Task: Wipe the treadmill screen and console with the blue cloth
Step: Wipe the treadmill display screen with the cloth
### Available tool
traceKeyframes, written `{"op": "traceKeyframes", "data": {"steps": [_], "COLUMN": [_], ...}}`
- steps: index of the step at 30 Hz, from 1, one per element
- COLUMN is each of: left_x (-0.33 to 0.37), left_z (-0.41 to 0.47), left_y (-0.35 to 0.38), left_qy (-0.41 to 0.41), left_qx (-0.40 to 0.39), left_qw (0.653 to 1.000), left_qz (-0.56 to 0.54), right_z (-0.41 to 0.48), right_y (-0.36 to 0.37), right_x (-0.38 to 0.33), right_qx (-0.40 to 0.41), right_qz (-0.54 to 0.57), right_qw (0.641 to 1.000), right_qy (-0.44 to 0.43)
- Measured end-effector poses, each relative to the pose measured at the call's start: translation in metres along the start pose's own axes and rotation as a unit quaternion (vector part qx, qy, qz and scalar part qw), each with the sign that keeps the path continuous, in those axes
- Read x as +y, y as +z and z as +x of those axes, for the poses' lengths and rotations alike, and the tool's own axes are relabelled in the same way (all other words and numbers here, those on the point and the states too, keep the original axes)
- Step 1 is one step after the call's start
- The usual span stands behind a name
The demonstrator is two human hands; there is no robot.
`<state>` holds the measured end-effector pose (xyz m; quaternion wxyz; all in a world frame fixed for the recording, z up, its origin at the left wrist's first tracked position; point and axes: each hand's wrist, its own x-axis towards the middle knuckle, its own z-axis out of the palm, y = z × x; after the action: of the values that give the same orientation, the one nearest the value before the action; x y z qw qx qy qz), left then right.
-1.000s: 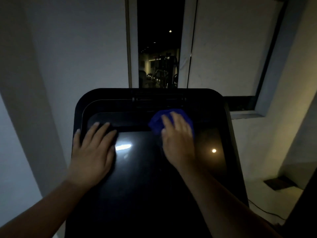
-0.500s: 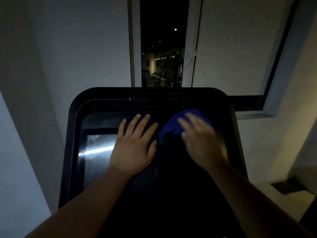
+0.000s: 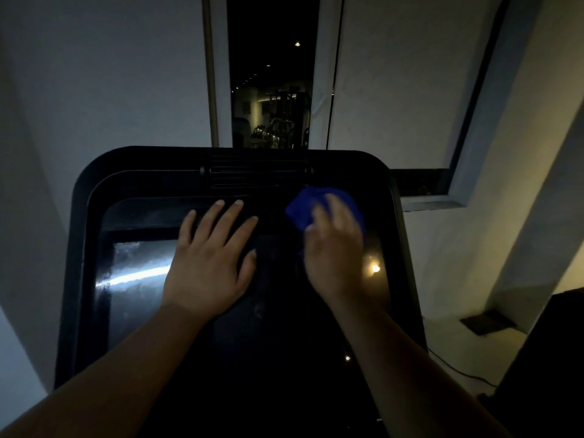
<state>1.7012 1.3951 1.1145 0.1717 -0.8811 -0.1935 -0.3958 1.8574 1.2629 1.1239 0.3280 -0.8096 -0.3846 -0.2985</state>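
Reaching up the dark screen (image 3: 139,279) with both bare forearms. Bracing with the left hand (image 3: 208,257), spread flat, fingers straight, fingertips past the upper edge of the glass. Pressing the bunched blue cloth (image 3: 301,208) down under the right hand (image 3: 335,248), at the upper right of the console (image 3: 94,191), just below the vent slats (image 3: 257,172); too blurred to tell flat from curled there. Probably soft, light, quick to crumple and slide on glass: best kept wadded under the palm, pressed moderately.
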Motion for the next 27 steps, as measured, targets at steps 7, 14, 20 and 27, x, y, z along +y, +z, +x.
{"op": "traceKeyframes", "data": {"steps": [7, 14, 20, 27], "left_x": [-0.001, 0.0, 0.0, -0.001], "left_z": [-0.002, -0.001, -0.001, -0.002], "left_y": [-0.002, 0.0, 0.0, -0.001], "left_qy": [0.001, 0.001, 0.003, 0.007], "left_qx": [0.008, 0.007, 0.009, 0.011], "left_qw": [1.0, 1.0, 1.0, 1.0], "left_qz": [-0.003, -0.008, -0.011, -0.004], "right_z": [0.003, -0.047, -0.059, -0.056], "right_y": [-0.013, -0.017, -0.002, -0.008], "right_x": [0.047, 0.062, 0.015, 0.045], "right_qx": [-0.006, -0.117, -0.11, -0.051], "right_qz": [0.001, -0.046, -0.09, -0.049], "right_qw": [0.999, 0.984, 0.982, 0.997], "right_qy": [0.048, -0.128, -0.122, 0.039]}}
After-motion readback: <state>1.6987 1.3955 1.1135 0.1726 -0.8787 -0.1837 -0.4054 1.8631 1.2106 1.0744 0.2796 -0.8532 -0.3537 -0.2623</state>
